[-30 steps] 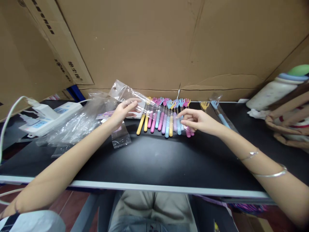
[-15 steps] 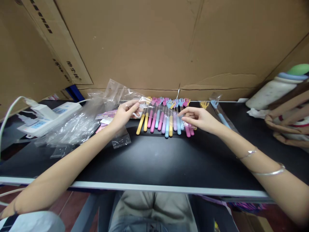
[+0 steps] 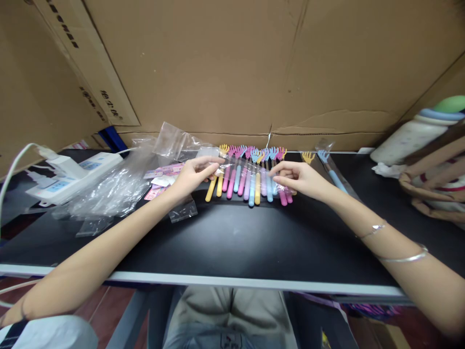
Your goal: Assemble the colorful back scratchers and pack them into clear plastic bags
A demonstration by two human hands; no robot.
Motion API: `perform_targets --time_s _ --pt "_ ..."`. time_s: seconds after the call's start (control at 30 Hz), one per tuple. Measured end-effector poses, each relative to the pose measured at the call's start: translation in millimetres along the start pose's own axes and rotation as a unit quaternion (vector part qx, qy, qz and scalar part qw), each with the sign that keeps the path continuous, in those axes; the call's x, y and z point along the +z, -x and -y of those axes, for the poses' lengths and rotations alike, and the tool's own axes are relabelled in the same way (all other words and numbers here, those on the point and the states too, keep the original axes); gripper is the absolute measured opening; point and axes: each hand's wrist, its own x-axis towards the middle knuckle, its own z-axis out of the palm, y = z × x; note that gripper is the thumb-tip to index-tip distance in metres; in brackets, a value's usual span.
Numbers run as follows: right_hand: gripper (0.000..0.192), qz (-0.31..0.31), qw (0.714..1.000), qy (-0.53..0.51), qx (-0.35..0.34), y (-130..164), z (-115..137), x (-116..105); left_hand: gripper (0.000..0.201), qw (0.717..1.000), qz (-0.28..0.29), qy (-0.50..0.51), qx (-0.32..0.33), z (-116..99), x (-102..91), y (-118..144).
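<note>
Left hand [image 3: 192, 175]: pinches one end of a clear thin plastic sleeve bag [image 3: 240, 169].
Right hand [image 3: 300, 178]: fingertips closed on the bag's other end.
Bag position: stretched between both hands, over a row of pastel plastic hand-shaped scratchers [image 3: 250, 177].
Handling: film judged light, limp, slippery; grip at corners.
Left of left hand: crumpled spare clear bags [image 3: 112, 189].

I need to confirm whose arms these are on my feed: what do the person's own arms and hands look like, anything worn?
Both arms are bare to above the elbow, with no gloves. The right forearm carries two thin silver bangles, one nearer the right hand. The left hand seems to have a ring, too small to be sure. A white sleeve edge shows at the left upper arm.
</note>
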Motion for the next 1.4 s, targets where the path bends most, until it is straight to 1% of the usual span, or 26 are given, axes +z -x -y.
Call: perform_targets --time_s 0.13,0.33,0.4,0.5,0.57,0.63,0.7,0.77,0.8,0.87,0.9,0.97,1.03,1.1,1.2,1.27,1.4 --pt "0.030 -0.012 1.000 0.004 0.000 -1 -4 -2 0.032 1.000 -0.002 -0.006 -0.003 3 0.8 -1" --pt "0.029 -0.072 0.997 0.022 0.001 -3 -10 -8 0.035 1.000 0.011 -0.018 -0.004 1 3.1 1" --pt "0.028 -0.083 0.996 0.014 -0.003 -3 -9 -10 0.036 0.999 0.036 -0.030 0.006 -1 3.5 2" --pt "0.028 -0.091 0.996 -0.004 -0.005 -2 -7 -11 0.037 0.988 0.118 -0.091 0.028 -4 4.8 5" --pt "0.027 -0.086 0.996 -0.010 -0.004 -1 -5 -11 0.033 0.968 0.167 -0.176 0.066 -7 7.5 10" --pt "0.026 -0.084 0.996 -0.006 -0.003 -2 -6 -10 0.027 0.934 0.212 -0.254 0.137 -12 12.4 17" --pt "0.026 -0.085 0.996 -0.001 -0.003 -2 -7 -8 0.023 0.894 0.256 -0.296 0.221 -19 18.8 25" --pt "0.028 -0.067 0.998 -0.005 0.004 -3 -9 -6 0.024 0.859 0.277 -0.318 0.290 -26 25.4 33" --pt "0.028 -0.048 0.999 -0.010 0.010 -3 -10 -5 0.026 0.843 0.277 -0.329 0.322 -28 28.2 36" --pt "0.030 -0.017 1.000 -0.012 0.020 -3 -10 -2 0.029 0.819 0.253 -0.350 0.377 -31 31.9 39" --pt "0.030 -0.008 1.000 -0.008 0.021 -3 -10 0 0.028 0.814 0.230 -0.359 0.395 -31 32.8 38" --pt "0.031 -0.008 1.000 0.012 0.003 -3 -9 5 0.025 0.812 0.177 -0.378 0.408 -28 32.6 36" --pt "0.030 -0.010 0.999 0.034 -0.025 -4 -8 10 0.031 0.813 0.137 -0.406 0.394 -21 30.7 31" --pt "0.028 -0.005 0.998 0.048 -0.038 -4 -6 14 0.040 0.814 0.119 -0.433 0.368 -13 28.0 26" --pt "0.027 -0.003 0.998 0.055 -0.039 -4 -3 18 0.042 0.819 0.128 -0.449 0.332 -3 24.7 22" --pt "0.026 -0.008 0.998 0.058 -0.040 -4 -3 19 0.043 0.824 0.141 -0.451 0.314 -1 23.5 21" --pt "0.025 -0.019 0.998 0.058 -0.036 -5 -5 18 0.053 0.823 0.145 -0.456 0.306 -1 23.0 20"
